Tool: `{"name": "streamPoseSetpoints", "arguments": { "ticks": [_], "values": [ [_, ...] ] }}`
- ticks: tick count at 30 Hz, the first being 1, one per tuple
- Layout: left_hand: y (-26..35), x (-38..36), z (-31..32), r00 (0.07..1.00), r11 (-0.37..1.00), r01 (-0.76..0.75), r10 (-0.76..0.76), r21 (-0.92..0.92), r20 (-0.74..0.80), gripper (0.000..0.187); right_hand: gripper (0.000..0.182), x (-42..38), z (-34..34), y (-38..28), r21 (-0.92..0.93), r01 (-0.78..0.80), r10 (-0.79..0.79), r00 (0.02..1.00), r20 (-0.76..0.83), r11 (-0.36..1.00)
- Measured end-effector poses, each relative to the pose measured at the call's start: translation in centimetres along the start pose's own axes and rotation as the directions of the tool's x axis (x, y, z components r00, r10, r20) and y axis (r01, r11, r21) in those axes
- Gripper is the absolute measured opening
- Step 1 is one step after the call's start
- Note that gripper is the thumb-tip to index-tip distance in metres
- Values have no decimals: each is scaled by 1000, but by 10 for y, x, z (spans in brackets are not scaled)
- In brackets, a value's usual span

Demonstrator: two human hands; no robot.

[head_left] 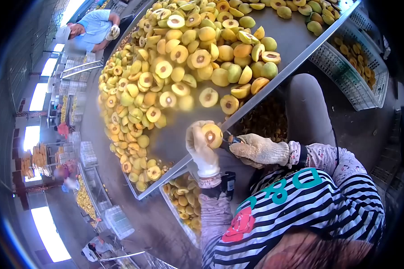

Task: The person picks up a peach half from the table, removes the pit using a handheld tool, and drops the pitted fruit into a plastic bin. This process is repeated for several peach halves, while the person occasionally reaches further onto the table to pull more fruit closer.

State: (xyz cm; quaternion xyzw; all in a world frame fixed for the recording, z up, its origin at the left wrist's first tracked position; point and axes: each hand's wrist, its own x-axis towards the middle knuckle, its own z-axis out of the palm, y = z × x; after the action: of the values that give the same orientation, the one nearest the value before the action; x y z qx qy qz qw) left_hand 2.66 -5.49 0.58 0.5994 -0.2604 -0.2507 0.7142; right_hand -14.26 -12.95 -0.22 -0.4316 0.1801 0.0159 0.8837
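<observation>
From where I stand, the halved yellow peach (212,136) is up in the worker's gloved left hand (202,142), just at the rim of the metal table (170,133), its cut face turned outward. The left fingers curl round its skin side, pinching it, though the fruit and glove hide some of the tips. The gloved right hand (260,150) closes round a dark-handled tool (229,138), its fingers bent and bunched together; whether the tool touches the peach or sits just beside it, I can't tell.

The half looks light, a few fingertips' worth of effort. I'd expect the flesh to be fairly firm but easy to bruise, and the cut side wet and slick, so the rounded skin is the place to hold, cupped from behind with the cut face left free. The knitted gloves should help with grip; a hard squeeze would likely make it skid or mark it.

A heap of peach halves (166,69) spreads over the table beyond, and a plastic crate (341,80) of them stands off to the right.
</observation>
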Motion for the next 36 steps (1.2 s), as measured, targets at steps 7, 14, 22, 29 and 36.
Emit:
{"name": "streamPoseSetpoints", "arguments": {
  "ticks": [7, 14, 22, 29, 36],
  "values": [
    [8, -33, -3, 938, 809, 189, -316, -557, -140, 37, 49, 5, 16, -8, -509, 19, -55, 997, -56, 861],
    [4, -56, -5, 948, 923, 118, -215, -366, -236, 39, 52, 13, 39, 6, -549, 15, -59, 996, -62, 836],
    [18, -51, -27, 938, 907, 284, -330, -311, -106, 28, 51, 15, 43, 22, -592, 8, -20, 1000, -13, 806],
    [15, -44, -43, 945, 868, 323, -278, -376, 171, 27, 48, 24, 24, 39, -451, -137, 181, 982, 56, 882],
    [24, -44, -36, 963, 917, 254, -210, -306, 169, 17, 41, 32, 14, 40, -362, -68, 140, 974, 176, 930]
  ]
}}
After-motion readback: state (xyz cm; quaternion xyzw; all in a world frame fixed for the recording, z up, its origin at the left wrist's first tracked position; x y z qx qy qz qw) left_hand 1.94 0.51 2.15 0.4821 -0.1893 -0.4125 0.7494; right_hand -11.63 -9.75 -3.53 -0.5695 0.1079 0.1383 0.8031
